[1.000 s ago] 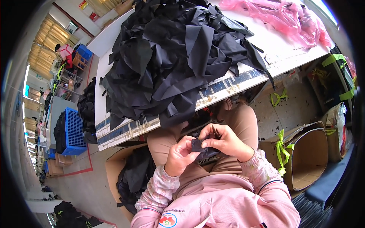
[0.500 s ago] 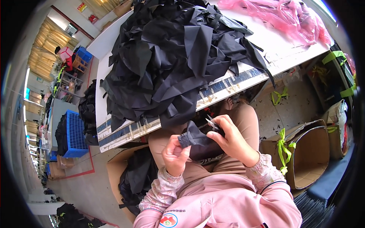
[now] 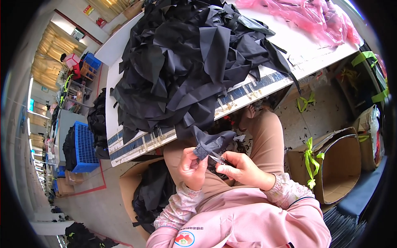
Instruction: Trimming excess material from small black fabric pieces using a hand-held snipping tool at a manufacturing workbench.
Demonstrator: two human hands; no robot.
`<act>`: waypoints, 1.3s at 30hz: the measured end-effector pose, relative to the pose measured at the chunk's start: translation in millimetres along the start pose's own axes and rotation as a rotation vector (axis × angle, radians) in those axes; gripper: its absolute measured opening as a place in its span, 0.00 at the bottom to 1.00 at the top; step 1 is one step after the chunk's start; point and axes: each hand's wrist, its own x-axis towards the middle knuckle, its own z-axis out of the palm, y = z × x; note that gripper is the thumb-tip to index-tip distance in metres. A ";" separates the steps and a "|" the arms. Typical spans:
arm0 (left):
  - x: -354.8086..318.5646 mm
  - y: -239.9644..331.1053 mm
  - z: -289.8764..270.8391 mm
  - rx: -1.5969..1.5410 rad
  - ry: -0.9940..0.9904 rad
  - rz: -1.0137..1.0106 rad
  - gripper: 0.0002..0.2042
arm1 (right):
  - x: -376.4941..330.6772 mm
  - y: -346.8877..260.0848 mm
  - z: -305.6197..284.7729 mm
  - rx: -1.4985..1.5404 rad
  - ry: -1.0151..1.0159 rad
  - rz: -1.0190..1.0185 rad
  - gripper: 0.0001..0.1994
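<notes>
My left hand (image 3: 192, 172) pinches the gathered end of a small dark fabric piece (image 3: 213, 142) over my lap. The rest of that piece fans out up and to the right. My right hand (image 3: 245, 170) is closed on a small pair of thread snips (image 3: 218, 158); their pale blades point left and lie at the lower edge of the gathered end. Whether the tips touch the cloth, I cannot tell. A large heap of black fabric pieces (image 3: 182, 66) covers much of the white table (image 3: 289, 62) in front of me and hangs over its near edge.
A cardboard box (image 3: 128, 182) with black fabric stands left of my legs. On the right is another cardboard box (image 3: 339, 173) with a yellow-green ribbon (image 3: 311, 163) tied on. Pink plastic (image 3: 314, 18) lies at the table's far right. Further left stands a blue crate (image 3: 84, 146).
My right hand has moved down and left, and the snips have come from above the fabric to the lower edge of its gathered end. The loose cloth has swung upward.
</notes>
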 end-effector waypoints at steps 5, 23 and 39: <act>-3.0 -2.3 0.4 0.000 -0.039 0.005 0.07 | 7.6 8.9 2.3 -0.366 0.180 -0.277 0.17; -7.1 -4.6 6.8 0.066 -0.047 0.084 0.07 | 6.3 -0.5 5.5 -0.465 0.219 -0.375 0.13; -5.6 -4.1 -1.1 0.058 -0.168 -0.019 0.07 | 0.2 -1.5 -1.1 -0.461 0.228 -0.299 0.12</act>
